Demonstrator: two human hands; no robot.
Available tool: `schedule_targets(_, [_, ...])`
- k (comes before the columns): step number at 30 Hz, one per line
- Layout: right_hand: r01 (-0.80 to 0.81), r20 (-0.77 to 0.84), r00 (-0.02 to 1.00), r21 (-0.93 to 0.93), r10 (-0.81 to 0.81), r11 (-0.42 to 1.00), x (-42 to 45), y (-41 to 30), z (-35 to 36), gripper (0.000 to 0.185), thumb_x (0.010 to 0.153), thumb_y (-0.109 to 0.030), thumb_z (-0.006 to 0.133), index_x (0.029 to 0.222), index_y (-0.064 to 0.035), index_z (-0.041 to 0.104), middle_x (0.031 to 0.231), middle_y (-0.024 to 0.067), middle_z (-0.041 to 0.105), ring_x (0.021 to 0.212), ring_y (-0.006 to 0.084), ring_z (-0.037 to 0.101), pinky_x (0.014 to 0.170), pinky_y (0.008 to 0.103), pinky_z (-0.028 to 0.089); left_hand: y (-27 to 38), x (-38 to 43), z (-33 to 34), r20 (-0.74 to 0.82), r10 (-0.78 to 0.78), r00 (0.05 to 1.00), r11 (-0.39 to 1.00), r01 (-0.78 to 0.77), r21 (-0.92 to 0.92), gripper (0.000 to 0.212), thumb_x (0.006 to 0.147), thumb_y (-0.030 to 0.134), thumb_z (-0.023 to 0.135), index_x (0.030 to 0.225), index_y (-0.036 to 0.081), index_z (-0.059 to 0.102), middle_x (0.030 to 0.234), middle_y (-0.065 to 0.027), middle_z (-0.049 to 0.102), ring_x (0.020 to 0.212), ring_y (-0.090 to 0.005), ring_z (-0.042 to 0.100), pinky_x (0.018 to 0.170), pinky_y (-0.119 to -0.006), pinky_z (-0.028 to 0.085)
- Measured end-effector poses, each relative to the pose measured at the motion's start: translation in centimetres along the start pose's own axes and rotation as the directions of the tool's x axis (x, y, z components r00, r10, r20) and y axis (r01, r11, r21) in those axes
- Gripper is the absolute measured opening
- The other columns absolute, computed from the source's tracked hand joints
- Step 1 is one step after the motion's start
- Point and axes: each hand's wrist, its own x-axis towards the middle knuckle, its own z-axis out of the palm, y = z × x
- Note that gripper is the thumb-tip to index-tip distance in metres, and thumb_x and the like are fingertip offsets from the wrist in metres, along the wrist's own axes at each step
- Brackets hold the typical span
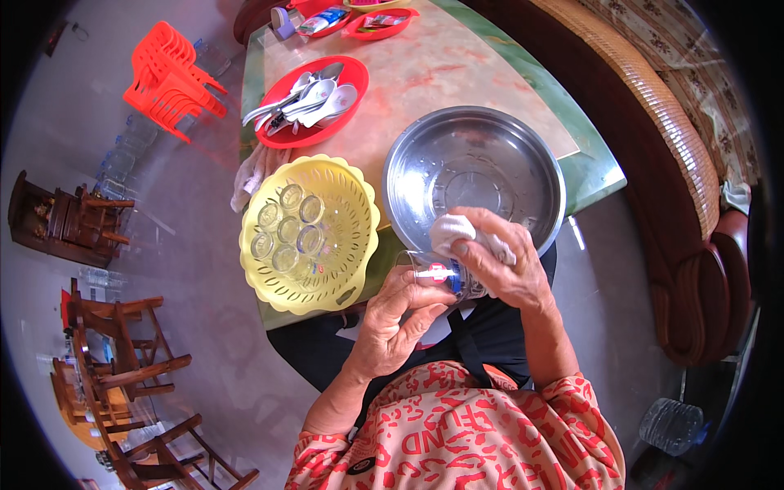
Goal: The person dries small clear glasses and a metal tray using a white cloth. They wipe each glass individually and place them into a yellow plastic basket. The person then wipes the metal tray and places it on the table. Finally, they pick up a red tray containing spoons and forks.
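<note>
A clear drinking glass (462, 280) with a red and blue print lies sideways in my left hand (392, 318), over my lap at the table's near edge. My right hand (511, 260) grips a bunched white cloth (453, 233) against the glass's far end. Just beyond is a wide stainless steel basin (471, 138) with water drops inside. To the left, a yellow plastic colander (361, 275) with a scalloped rim holds several small clear glasses (288, 229). Behind it, a red plastic bowl (358, 79) carries white soup spoons (321, 101) and metal cutlery.
A pinkish cloth (251, 177) hangs at the table's left edge. Red dishes (398, 27) with packets stand at the table's (465, 55) far end. Stacked red plastic stools (171, 79) and wooden chairs (131, 343) are at left; a sofa (637, 153) runs along the right.
</note>
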Motion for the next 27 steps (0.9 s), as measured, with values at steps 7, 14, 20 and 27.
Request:
schedule_targets(7, [0.516,0.122,0.845,-0.439,-0.52,0.735,-1.4,-0.8,2.0,0.046,0.065,-0.008,0.069,0.11,-0.0046,0.061,0.112,0.0127,0.061,0.1,0.0288,0.06,0.083,0.0405,0.046,-0.6,-0.2,0.0,-0.031,-0.067,0.997,0.995,0.065,-0.081,0.019,0.087,0.011,0.063,0.103,0.002,0.062,0.105,-0.0115,0.059,0.1,-0.0287,0.054,0.088,-0.036,0.042])
schedule_targets(14, [0.414,0.205,0.903,-0.181,-0.378,0.892,-0.3,-1.4,1.2,0.034,0.076,-0.011,0.064,0.11,-0.0039,0.059,0.107,0.0135,0.062,0.095,0.0306,0.061,0.082,0.0405,0.047,-1.2,-0.6,0.2,0.083,0.111,0.99,0.994,-0.109,-0.023,0.028,0.081,0.005,0.068,0.108,0.005,0.063,0.109,-0.01,0.06,0.108,-0.0314,0.052,0.092,-0.039,0.041])
schedule_targets(20, [0.158,0.393,0.915,-0.124,-0.098,0.98,0.6,0.5,-1.0,0.025,0.085,-0.016,0.059,0.107,-0.0044,0.057,0.086,0.0144,0.06,0.069,0.029,0.06,0.064,0.0391,0.048,0.0,0.1,0.0,0.188,0.213,0.959,0.973,-0.225,0.044,0.029,0.074,0.004,0.072,0.103,0.004,0.067,0.1,-0.0062,0.063,0.101,-0.0284,0.054,0.09,-0.038,0.043])
schedule_targets(27, [-0.453,0.344,0.872,0.296,0.349,0.841,0.2,1.0,-0.9,0.042,0.088,-0.036,0.059,0.105,0.0017,0.063,0.088,0.0074,0.066,0.081,0.0128,0.057,0.075,0.03,0.046,-0.1,0.0,-0.1,0.137,0.126,0.983,0.991,-0.131,0.024,0.02,0.076,0.005,0.071,0.096,0.005,0.067,0.097,-0.0064,0.061,0.098,-0.0277,0.055,0.086,-0.038,0.044])
